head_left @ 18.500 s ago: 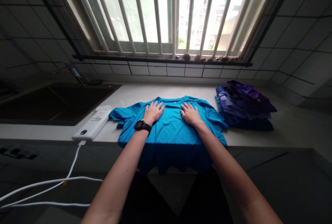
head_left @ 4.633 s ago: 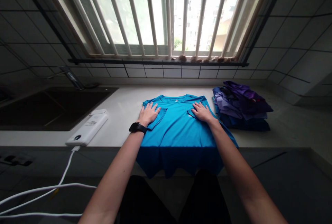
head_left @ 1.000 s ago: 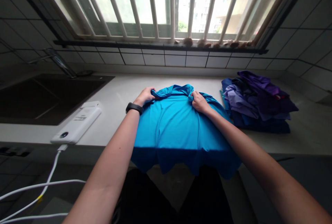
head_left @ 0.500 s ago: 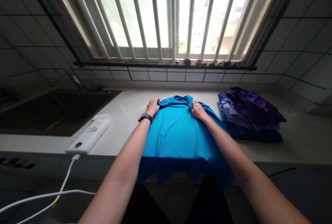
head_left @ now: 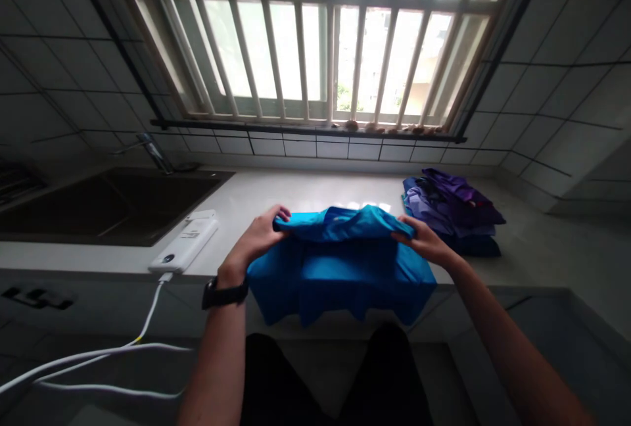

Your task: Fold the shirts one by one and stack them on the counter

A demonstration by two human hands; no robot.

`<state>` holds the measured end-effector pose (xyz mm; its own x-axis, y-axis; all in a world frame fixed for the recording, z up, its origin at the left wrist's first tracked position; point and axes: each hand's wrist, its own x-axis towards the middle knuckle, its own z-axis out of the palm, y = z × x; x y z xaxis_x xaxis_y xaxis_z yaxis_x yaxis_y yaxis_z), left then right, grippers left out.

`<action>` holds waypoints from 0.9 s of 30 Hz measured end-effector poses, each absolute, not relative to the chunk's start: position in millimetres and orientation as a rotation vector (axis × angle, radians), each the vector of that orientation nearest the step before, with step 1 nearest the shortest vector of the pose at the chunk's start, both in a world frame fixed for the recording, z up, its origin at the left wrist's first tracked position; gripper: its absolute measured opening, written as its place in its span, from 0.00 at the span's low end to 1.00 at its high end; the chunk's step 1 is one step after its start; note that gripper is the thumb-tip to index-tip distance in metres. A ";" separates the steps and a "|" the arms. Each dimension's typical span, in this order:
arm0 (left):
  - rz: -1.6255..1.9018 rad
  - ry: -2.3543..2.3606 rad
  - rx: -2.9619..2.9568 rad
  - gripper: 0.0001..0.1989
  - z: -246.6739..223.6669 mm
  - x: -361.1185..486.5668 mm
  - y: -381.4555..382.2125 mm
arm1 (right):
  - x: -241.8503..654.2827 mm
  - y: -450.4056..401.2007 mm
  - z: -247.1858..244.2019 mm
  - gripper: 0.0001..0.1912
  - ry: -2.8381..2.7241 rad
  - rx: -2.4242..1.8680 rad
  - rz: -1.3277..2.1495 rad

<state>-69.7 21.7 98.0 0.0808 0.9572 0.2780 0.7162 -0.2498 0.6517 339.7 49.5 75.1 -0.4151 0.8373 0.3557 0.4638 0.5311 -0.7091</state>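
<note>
A bright blue garment (head_left: 340,268) lies across the counter's front, its lower part hanging over the edge. Its far end is lifted and folded toward me, raised between both hands. My left hand (head_left: 263,232), with a dark watch on the wrist, pinches the lifted part at its left corner. At the right corner, my right hand (head_left: 421,238) grips the same cloth between thumb and fingers. What kind of garment it is, the folds hide. A pile of folded purple and dark blue clothes (head_left: 453,212) sits just beyond my right hand.
A white power bank (head_left: 185,245) with a white cable (head_left: 154,307) lies on the pale counter (head_left: 276,186), left of the garment. Farther left is a dark sink (head_left: 98,209) with a metal faucet (head_left: 155,153). Behind the counter, small round objects (head_left: 351,125) line the barred window's sill.
Both hands have drawn the garment's far end up and toward me and moved farther apart. The lifted part now folds over the rest. The view has shifted slightly.
</note>
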 end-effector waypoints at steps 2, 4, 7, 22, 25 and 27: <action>0.788 1.529 2.081 0.15 71.9 -70.7 -2.7 | 352.9 15.5 53.4 0.16 -2.179 -1.048 0.745; 0.691 1.479 2.158 0.19 46.2 -69.6 -13.1 | 356.7 -4.8 34.4 0.16 -2.257 -1.061 0.752; 0.678 1.587 2.215 0.28 20.6 -66.5 -9.5 | 350.5 -10.1 17.7 0.13 -2.308 -1.086 0.679; 0.618 1.762 2.106 0.27 32.0 -67.8 122.9 | 311.2 124.2 2.2 0.16 -2.426 -1.298 0.241; 0.686 1.787 2.062 0.23 42.0 -58.9 135.3 | 298.0 150.7 16.1 0.15 -2.394 -1.433 0.261; 0.810 1.792 2.034 0.19 51.1 -53.4 136.8 | 287.1 160.9 30.0 0.13 -2.356 -1.513 0.303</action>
